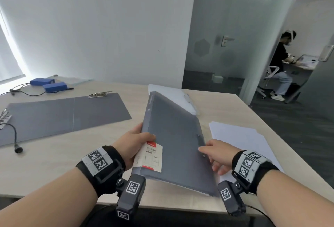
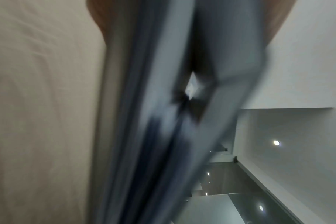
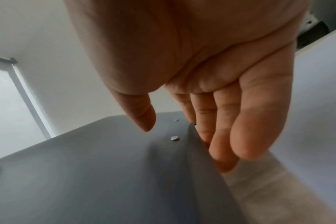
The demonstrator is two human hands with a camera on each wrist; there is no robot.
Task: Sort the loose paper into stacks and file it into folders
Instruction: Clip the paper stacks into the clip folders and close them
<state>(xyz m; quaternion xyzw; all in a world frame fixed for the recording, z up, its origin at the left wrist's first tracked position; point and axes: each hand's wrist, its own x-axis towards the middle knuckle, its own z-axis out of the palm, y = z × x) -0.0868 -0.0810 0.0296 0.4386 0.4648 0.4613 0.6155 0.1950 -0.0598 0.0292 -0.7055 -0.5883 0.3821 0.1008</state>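
While tilted, grey folder [image 1: 173, 136] shut, label on spine.

A blurred grey folder [image 2: 163, 121] runs from top to bottom through the middle of the frame, seen edge-on and very close, its layered edges smeared into streaks. A small bright diamond-shaped gap with dark edges sits near the folder's middle. At the top, on both sides of the folder, parts of the hand [image 2: 98, 19] show as brown blurs; how the fingers lie cannot be told. Left of the folder is the pale table [image 2: 38, 106]. Right of the folder are a white wall [image 2: 307, 60] and a ceiling with small round lights [image 2: 276, 142].
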